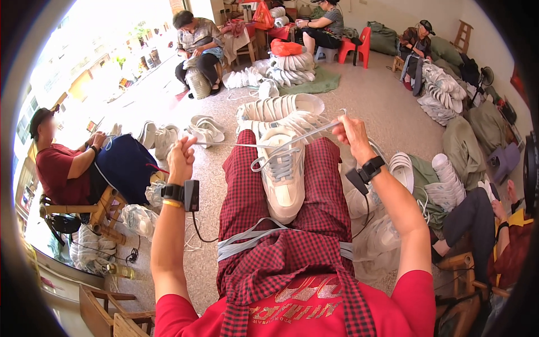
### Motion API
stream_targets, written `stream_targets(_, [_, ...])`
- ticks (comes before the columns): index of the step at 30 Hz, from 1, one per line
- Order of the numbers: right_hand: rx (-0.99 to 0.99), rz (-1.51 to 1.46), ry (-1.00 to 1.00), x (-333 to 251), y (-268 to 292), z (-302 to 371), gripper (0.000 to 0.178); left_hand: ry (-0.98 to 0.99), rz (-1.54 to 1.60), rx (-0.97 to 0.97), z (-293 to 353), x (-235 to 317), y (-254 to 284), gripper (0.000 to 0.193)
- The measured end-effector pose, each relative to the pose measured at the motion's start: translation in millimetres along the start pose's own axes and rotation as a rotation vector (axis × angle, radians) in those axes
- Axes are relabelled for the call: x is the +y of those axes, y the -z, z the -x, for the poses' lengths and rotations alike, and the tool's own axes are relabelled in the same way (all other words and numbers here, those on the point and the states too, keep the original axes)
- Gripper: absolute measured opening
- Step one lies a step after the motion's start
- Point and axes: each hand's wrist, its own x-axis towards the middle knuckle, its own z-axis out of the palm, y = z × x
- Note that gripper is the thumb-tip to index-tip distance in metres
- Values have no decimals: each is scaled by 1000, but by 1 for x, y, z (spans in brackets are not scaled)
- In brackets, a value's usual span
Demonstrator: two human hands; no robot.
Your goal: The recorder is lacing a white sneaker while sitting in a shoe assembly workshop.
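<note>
A cream sneaker [282, 194] rests on my lap between my thighs, toe toward me, with a grey shoelace [281, 165] threaded across its tongue. My left hand [181, 159] is closed on one lace end, pulled out to the left. Off to the right, my right hand [352, 136] pinches the other end; a small thin hooked tip shows above its fingers. Both lace ends stretch above the shoe, and a loose loop hangs at its left side. A bundle of loose grey laces [247, 242] lies across my checked apron [286, 253] at the waist.
Rows of nested cream shoes [281, 106] lie just beyond my knees. More shoes [401, 171] and green sacks [466, 140] stand to the right. Several people sit working around the room, one at the left with a dark blue cloth [126, 165]. A wooden stool [101, 306] is at lower left.
</note>
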Motion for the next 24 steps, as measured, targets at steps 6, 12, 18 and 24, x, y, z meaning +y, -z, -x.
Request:
stream_targets(6, [64,204,-111,37,23,3,41,220,-45,61,3,-46,41,35])
stream_targets(12, [-116,730,-85,4,28,15,46,398,-1001,-345,48,-14,5,45])
stream_targets(18, [-319,606,664,5,-40,34,22,-655,-1011,-246,70,-41,-58,23])
stream_targets(24, [-443,708,766,-11,-44,29,12,-595,-850,-540,83,-61,-102,26])
